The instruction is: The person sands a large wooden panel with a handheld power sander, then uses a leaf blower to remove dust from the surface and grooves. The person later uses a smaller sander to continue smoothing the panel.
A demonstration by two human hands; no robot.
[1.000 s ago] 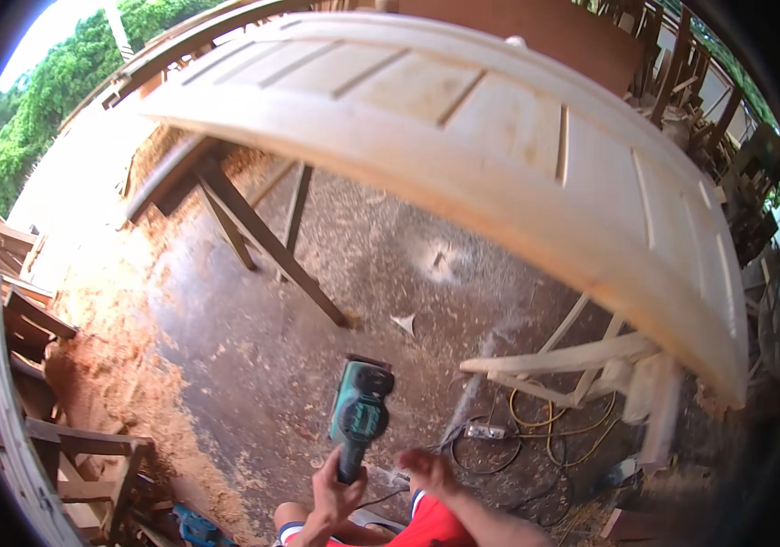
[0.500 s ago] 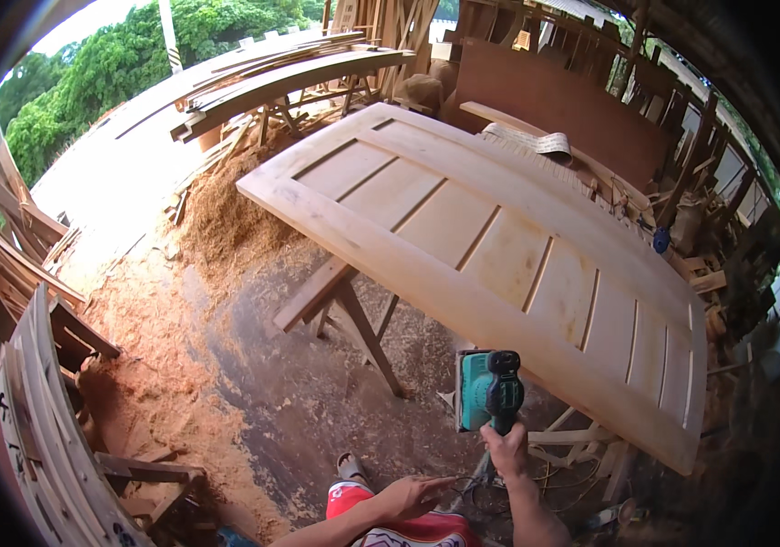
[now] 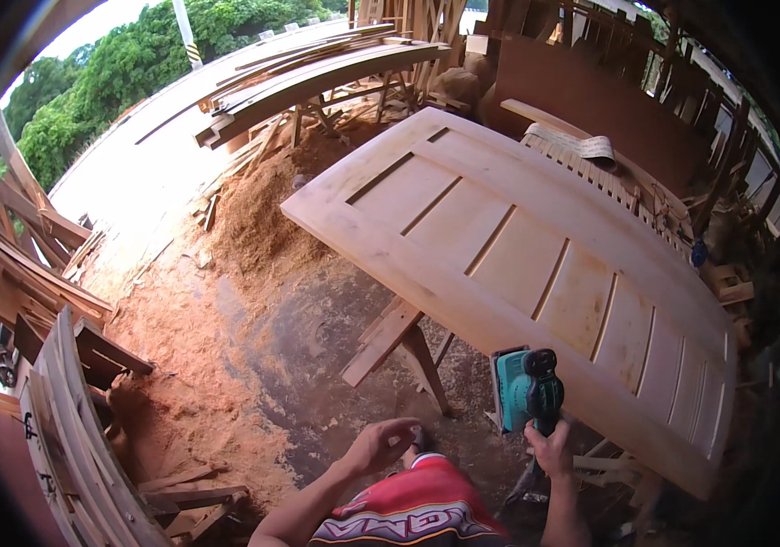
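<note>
My right hand (image 3: 549,447) is wrapped around the handle of a teal and black power sander (image 3: 521,390). The sander is held up beside the near long edge of a pale wooden panelled door (image 3: 463,223), with its flat pad turned to the left. Whether the pad touches that edge I cannot tell. My left hand (image 3: 384,445) is empty, fingers loosely bent and apart, held in front of my body above the red shorts (image 3: 417,501). The door lies face up, its near left part over a wooden trestle (image 3: 385,339).
Curved timber pieces (image 3: 89,438) lean at the left, near a low wooden stand (image 3: 194,501). A sawdust heap (image 3: 258,214) covers the floor beyond the trestle. Boards are stacked on a bench (image 3: 317,77) at the back. An abrasive strip (image 3: 598,149) lies past the door's far edge.
My left hand has moved leftward, away from the right forearm and the cord. The view has shifted, so the door appears farther right; the sander stays gripped beside its near edge.
</note>
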